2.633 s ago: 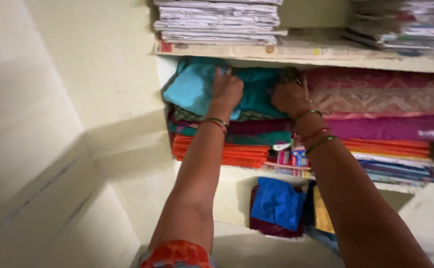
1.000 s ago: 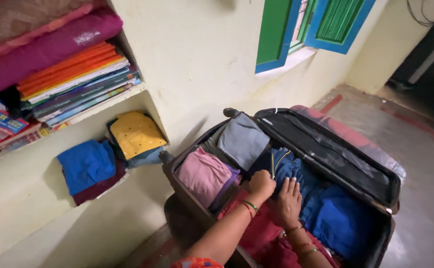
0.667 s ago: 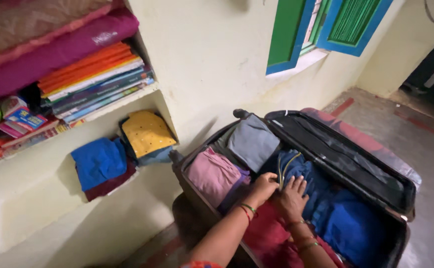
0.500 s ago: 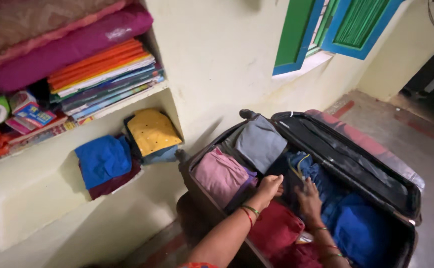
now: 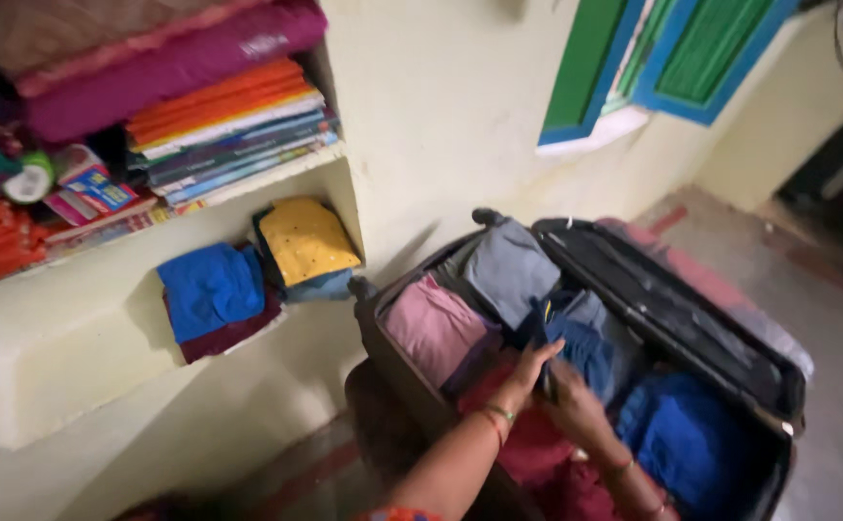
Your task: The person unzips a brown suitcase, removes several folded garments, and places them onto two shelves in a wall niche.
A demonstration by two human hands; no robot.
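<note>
Both hands are down in the open suitcase (image 5: pixel 773 386), which lies on the floor with its lid propped back against the wall so the whole packing well is in reach. The left hand (image 5: pixel 534 362) and the right hand (image 5: pixel 573 403) meet over a blue garment (image 5: pixel 585 352) in the middle of the case, and the fingers look curled into its folds, the left from the near edge, the right from beneath; the blur makes it hard to say how firm the grip is. That garment sits between a folded grey piece (image 5: pixel 508 270) and a pink one (image 5: pixel 431 323) at the hinge end, with red cloth (image 5: pixel 532 444) under the wrists and more blue fabric (image 5: pixel 682 434) to the right, everything laid flat and side by side, which keeps the layers even. Over on the wall, the shelf (image 5: pixel 83 289) holds a yellow dotted bundle (image 5: pixel 307 241) and a blue folded cloth (image 5: pixel 211 287), stacked near the case.
</note>
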